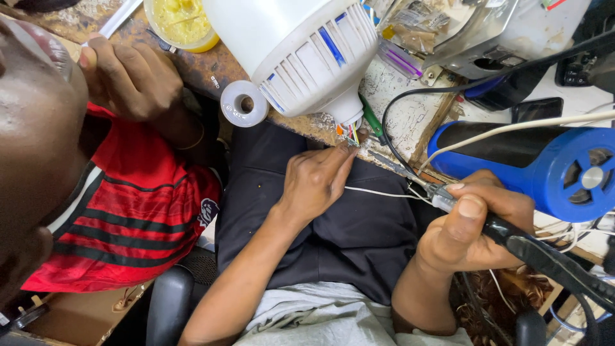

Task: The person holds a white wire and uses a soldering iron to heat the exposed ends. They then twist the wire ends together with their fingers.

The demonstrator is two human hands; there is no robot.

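A large white lamp body (301,48) with blue-striped fins lies on the worn workbench (410,115), its narrow neck toward me with thin coloured wires (352,132) sticking out. My left hand (316,181) pinches those wires at the neck, and a thin white strand (378,192) runs from it to the right. My right hand (477,221) grips a black-handled soldering iron (512,237); its metal tip (397,168) points up-left, a short way from the wires.
Another person in a red and black striped shirt (128,218) sits at my left, a hand (131,77) on the bench. A white tape roll (244,103), yellow paste tub (180,22), blue blower (544,166) and green screwdriver (371,120) lie around.
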